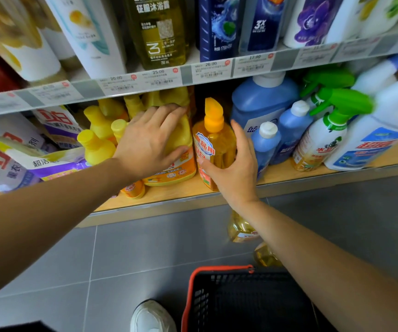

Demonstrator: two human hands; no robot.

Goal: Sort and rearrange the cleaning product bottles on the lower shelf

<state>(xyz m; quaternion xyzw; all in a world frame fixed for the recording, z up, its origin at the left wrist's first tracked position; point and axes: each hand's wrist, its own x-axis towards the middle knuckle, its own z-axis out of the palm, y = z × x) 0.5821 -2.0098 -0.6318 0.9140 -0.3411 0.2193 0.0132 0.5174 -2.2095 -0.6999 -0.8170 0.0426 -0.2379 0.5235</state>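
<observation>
L hand (150, 140), arm outstretched, clamps over yellow jug (184, 133); R hand (231, 168) fingers spread, thumb touching orange bottle (217, 143).

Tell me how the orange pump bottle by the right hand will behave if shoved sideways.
The orange pump bottle looks full of liquid, so it is probably heavy for its size. Tall with a narrow pump head, it may tip rather than slide. Its glossy label looks slippery; the neighbouring blue bottles could get knocked.
</observation>
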